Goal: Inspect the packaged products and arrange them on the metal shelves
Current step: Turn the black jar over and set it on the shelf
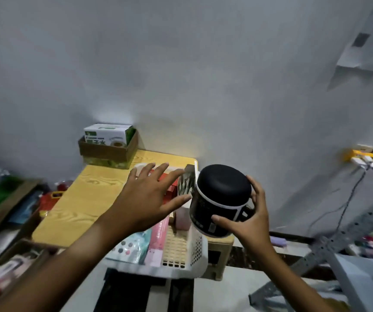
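- Black jar (pixel 220 200), label print unreadable: my right hand (pixel 247 218) is gripping it, tilted.
- My left hand (pixel 146 195) is hovering spread-fingered above the white basket (pixel 194 255).
- Metal shelf (pixel 361 273) is sitting right.

Open air is lying above both hands up to the wall. Below the left hand (pixel 145 199), a white basket (pixel 194 255) is standing packed with upright packets, its far end crowded. Left of that hand, the yellow surface (pixel 68 208) is lying bare until a cardboard box (pixel 108 152) at its far corner. Right of the right hand (pixel 251 221), grey metal shelves (pixel 347 262) and hanging cables (pixel 349 194) are crowding the way.
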